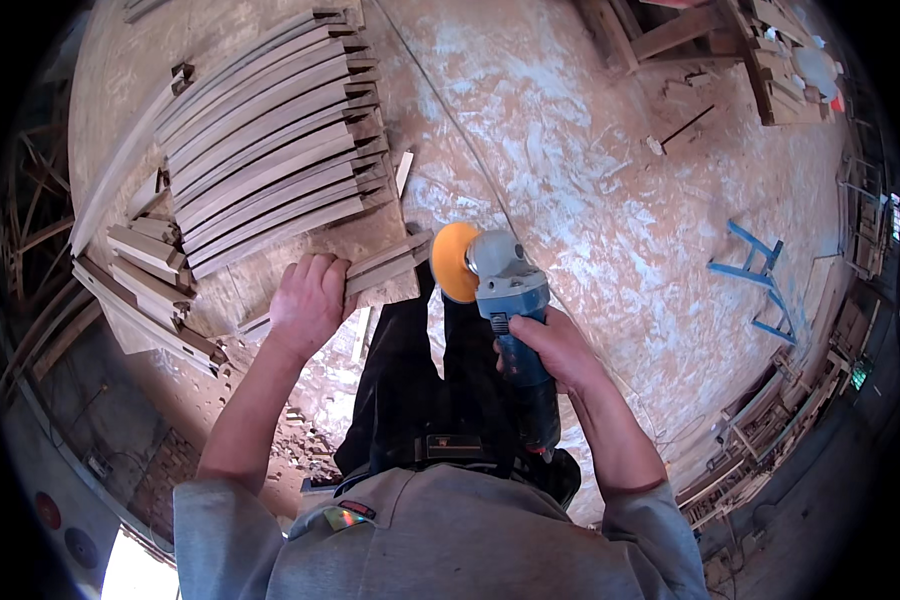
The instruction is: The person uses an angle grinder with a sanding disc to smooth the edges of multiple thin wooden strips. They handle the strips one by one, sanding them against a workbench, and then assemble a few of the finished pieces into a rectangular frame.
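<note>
My right hand (551, 345) grips the body of a blue and grey angle grinder (514, 300), thumb beside its switch. A yellow disc pad (454, 262) is fitted to the grinder's head, its edge close to the end of a wooden piece (388, 262). Whether the disc touches the wood or spins, I cannot tell. My left hand (311, 298) holds that grooved wooden piece down at the near edge of a worktable (345, 234). Behind it, several curved wooden slats (270, 142) lie side by side, their notched ends facing right.
Short wooden blocks (146, 251) and a long curved rail (124, 165) lie on the left. A power cord (450, 112) crosses the dusty floor (607, 202). A blue metal stand (757, 277) is at right, near stacked timber (765, 435). Wood scraps (304, 442) litter the floor below.
</note>
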`<state>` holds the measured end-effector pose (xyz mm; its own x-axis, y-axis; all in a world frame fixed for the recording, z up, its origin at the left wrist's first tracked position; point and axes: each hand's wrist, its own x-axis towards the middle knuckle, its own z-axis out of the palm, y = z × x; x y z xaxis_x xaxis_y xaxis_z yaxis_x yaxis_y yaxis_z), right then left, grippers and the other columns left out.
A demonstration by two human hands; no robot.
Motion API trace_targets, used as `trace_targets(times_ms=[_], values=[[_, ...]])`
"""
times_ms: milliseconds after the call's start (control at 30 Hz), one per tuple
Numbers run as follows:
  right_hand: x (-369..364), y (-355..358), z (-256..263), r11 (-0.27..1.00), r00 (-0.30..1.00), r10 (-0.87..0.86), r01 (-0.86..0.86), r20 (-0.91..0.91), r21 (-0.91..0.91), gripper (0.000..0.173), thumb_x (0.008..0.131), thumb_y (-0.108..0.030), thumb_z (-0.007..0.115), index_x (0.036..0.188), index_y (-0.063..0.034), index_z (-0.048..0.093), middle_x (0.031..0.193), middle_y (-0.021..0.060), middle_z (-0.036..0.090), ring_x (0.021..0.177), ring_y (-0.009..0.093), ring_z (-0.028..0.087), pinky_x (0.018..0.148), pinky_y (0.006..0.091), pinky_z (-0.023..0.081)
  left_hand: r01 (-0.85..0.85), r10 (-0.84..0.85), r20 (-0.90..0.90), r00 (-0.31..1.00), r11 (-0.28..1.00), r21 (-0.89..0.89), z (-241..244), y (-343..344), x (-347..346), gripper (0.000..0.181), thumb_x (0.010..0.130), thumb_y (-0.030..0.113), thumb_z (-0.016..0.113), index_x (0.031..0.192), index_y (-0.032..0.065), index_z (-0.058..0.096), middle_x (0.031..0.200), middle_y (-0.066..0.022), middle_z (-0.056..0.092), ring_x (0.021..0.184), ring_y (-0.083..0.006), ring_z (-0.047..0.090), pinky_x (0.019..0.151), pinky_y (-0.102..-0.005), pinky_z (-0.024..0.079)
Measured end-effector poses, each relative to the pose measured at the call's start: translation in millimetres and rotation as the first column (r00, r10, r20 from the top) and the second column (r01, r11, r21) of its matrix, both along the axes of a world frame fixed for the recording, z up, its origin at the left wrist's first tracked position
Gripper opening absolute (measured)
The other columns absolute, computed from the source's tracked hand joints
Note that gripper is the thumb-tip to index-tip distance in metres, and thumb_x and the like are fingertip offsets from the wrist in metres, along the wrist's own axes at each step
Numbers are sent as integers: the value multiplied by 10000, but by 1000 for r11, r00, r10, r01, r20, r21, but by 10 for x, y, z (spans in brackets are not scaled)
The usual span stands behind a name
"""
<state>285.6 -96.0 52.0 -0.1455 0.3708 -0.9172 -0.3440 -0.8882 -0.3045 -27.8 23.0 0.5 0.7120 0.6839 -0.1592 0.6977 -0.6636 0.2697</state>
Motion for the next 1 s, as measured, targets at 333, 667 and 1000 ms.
trace_targets(times_ms=[333,667,1000], values=[[31,14,44,999,999,-32,32,-13,-35,360,923,-260,609,1142,14,529,868,135,655,691,221,673,602,337,555,2,-3,30,1000,999,45,-22,8,2,409,797,271,688,1114,49,557,999,-103,581,952,-283,571,797,-392,490],[46,81,58,1000,1000,-13,12,-23,-21,375,923,-292,616,1130,8,527,868,133,655,684,219,674,605,335,558,-2,1,33,999,1000,22,-7,11,2,396,795,272,688,1098,47,566,991,-105,585,948,-285,576,790,-394,492],[102,10,61,998,998,-60,60,29,-9,423,910,-346,644,1110,8,527,843,129,651,675,222,670,614,339,566,-30,29,72,997,1000,0,71,26,16,387,803,250,696,1103,44,563,1002,-117,593,942,-288,577,793,-390,492]])
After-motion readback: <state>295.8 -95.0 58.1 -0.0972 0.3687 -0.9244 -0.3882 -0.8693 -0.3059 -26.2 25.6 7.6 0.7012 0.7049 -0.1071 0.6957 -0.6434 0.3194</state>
